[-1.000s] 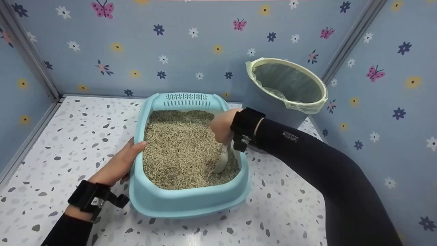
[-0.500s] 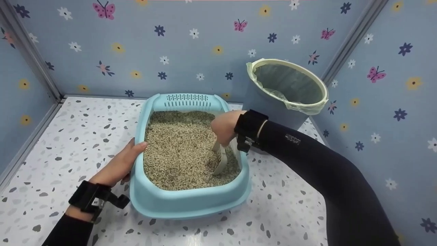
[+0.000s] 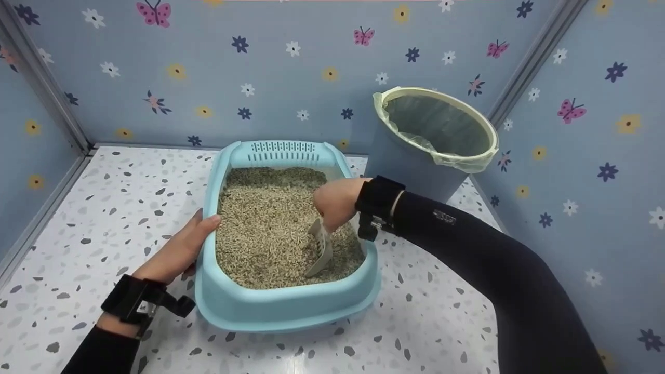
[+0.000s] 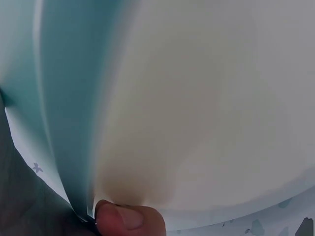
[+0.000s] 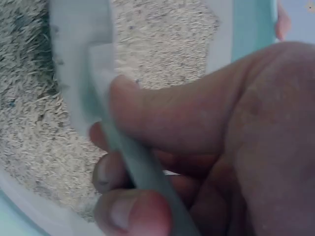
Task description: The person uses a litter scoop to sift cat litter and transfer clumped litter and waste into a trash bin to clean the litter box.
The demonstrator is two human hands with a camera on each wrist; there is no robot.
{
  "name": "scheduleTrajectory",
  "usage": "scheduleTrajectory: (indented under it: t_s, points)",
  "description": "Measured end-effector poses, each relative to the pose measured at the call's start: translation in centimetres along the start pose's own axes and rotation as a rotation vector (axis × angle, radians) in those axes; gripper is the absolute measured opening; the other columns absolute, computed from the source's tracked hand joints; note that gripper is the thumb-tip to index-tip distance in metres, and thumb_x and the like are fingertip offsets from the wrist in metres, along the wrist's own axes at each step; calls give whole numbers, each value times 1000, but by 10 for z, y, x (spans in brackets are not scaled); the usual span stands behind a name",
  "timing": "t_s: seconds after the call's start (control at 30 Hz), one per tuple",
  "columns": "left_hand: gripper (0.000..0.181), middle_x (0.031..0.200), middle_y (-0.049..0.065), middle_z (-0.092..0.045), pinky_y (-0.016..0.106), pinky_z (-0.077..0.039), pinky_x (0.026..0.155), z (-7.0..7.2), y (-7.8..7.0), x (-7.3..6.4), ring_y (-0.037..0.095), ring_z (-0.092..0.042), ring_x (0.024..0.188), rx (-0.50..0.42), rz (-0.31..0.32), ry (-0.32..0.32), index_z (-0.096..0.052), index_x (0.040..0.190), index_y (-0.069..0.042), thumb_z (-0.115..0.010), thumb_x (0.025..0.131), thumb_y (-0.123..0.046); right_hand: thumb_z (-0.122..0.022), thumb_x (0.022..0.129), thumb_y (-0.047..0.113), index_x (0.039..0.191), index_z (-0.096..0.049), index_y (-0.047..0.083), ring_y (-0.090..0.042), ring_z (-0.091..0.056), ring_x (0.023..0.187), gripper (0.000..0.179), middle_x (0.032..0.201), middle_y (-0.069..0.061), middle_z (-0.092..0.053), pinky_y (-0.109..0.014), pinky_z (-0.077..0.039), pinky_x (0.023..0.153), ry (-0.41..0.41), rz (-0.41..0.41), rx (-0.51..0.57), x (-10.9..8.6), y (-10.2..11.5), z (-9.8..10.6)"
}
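A light blue litter box [image 3: 280, 309] full of pale pellet litter [image 3: 265, 223] stands on the speckled surface. My left hand [image 3: 179, 249] holds its left rim, thumb over the edge. One fingertip [image 4: 130, 219] shows against the box's side in the left wrist view. My right hand [image 3: 340, 202] grips the handle of a pale slotted litter scoop [image 3: 324, 252], whose front edge is down in the litter near the front right. In the right wrist view the thumb presses along the handle [image 5: 140, 164] and the fingers curl round it.
Behind the box on the right stands a tall blue-grey bin [image 3: 410, 161] with a pale rim and a thin liner bag. Flower-patterned walls [image 3: 291, 72] enclose the back and both sides. The surface [image 3: 426, 291] is white with grey specks.
My right hand has come slightly left and nearer, drawing the scoop through the litter toward the front middle; the scoop has turned to show its slots. My left hand stays on the rim.
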State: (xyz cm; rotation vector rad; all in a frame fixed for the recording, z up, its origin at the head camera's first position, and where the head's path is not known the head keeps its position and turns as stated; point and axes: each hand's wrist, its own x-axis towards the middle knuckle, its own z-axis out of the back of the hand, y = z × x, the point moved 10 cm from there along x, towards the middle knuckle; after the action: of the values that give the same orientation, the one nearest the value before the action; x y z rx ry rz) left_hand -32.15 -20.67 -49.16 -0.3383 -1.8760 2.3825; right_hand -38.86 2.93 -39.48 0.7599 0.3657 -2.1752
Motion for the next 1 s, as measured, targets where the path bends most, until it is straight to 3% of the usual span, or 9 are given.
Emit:
scheduleTrajectory:
  t_s: [0.23, 0.5, 0.83, 1.0]
  points:
    - [78, 72, 10, -56, 27, -37, 35, 4, 0, -3, 12, -40, 42, 16, -7, -9, -13, 178, -18, -42, 117, -58, -70, 100, 18, 64, -40, 21, -11, -16, 59, 48, 63, 6, -24, -31, -21, 61, -57, 65, 6, 13, 8, 0]
    - [80, 68, 6, -52, 26, -35, 34, 5, 1, -4, 10, -38, 41, 21, 5, -9, -12, 178, -18, -41, 116, -61, -72, 105, 24, 62, -44, 21, -11, -18, 57, 51, 60, 6, -26, -31, -24, 63, -47, 142, 69, 30, 30, -4]
    - [80, 69, 7, -51, 27, -35, 35, 3, 0, -2, 11, -38, 41, 11, 7, -14, -10, 178, -20, -42, 117, -59, -75, 108, 27, 59, -41, 21, -9, -20, 52, 59, 57, 8, -26, -27, -24, 59, -63, 218, 281, 58, 54, -33]
    - [83, 73, 9, -54, 28, -37, 36, 2, -1, -1, 12, -39, 43, 19, 10, -3, -6, 180, -24, -42, 116, -62, -75, 107, 29, 60, -42, 22, -7, -25, 51, 57, 56, 11, -30, -27, -25, 55, -113, 213, 314, 68, 54, -37]
